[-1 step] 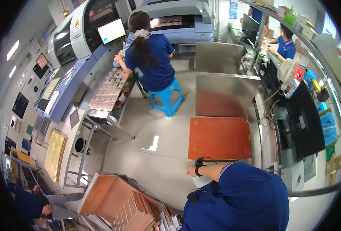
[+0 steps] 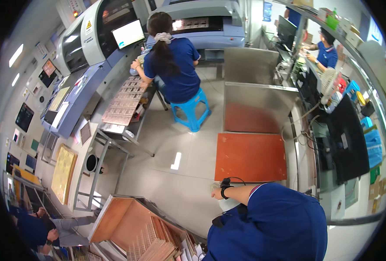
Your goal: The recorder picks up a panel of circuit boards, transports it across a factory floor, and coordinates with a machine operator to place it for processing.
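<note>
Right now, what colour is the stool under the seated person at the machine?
The plastic stool is bright blue; the head view shows it best.

Matt orange mat (image 2: 250,156) at centre, perhaps rubber; brushed metal table (image 2: 254,93) above it; glossy blue plastic stool (image 2: 192,111).

Left hand (image 2: 216,192) fingers hidden; right hand out of frame; board stack (image 2: 156,248) cut by edge.

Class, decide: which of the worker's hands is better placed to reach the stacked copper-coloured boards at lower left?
Probably the right. The right hand, with a watch at its wrist, extends leftward, nearest the stacked boards. The left hand is out of view.
</note>
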{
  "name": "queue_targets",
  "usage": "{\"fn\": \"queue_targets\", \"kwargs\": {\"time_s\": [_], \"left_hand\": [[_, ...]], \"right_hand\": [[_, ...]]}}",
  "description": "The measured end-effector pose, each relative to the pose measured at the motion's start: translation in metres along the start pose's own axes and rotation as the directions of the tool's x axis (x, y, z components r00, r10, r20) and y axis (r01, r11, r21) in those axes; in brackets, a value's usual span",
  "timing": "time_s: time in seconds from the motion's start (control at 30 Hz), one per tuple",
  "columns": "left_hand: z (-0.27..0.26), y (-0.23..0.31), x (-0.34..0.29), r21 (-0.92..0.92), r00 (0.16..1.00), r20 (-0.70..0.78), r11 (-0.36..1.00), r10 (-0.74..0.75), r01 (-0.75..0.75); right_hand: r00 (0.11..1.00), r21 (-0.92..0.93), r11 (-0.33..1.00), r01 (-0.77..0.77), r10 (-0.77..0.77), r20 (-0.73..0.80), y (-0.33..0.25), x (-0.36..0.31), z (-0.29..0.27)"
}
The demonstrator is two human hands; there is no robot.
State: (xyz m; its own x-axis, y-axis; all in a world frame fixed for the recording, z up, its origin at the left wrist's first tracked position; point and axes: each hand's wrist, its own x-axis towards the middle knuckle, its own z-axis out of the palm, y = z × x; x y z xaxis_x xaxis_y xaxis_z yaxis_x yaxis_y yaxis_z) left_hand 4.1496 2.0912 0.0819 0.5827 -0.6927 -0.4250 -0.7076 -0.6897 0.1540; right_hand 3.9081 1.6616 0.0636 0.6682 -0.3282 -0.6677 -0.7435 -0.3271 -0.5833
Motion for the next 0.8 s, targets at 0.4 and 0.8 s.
{"fn": "queue_targets", "kwargs": {"time_s": [0.4, 0.8], "left_hand": [[-0.251, 0.289, 0.137, -0.212, 0.859, -0.512, 0.966, 0.021, -0.150], [-0.277, 0.266, 0.280, -0.548, 0.980, -0.188, 0.835, -0.059, -0.055]], "right_hand": [[0.956, 0.609, 0.792, -0.045, 0.210, -0.203, 0.106, 0.037, -0.167], [0.857, 0.730, 0.597, -0.334, 0.514, -0.027, 0.089, 0.097, -0.214]]}}
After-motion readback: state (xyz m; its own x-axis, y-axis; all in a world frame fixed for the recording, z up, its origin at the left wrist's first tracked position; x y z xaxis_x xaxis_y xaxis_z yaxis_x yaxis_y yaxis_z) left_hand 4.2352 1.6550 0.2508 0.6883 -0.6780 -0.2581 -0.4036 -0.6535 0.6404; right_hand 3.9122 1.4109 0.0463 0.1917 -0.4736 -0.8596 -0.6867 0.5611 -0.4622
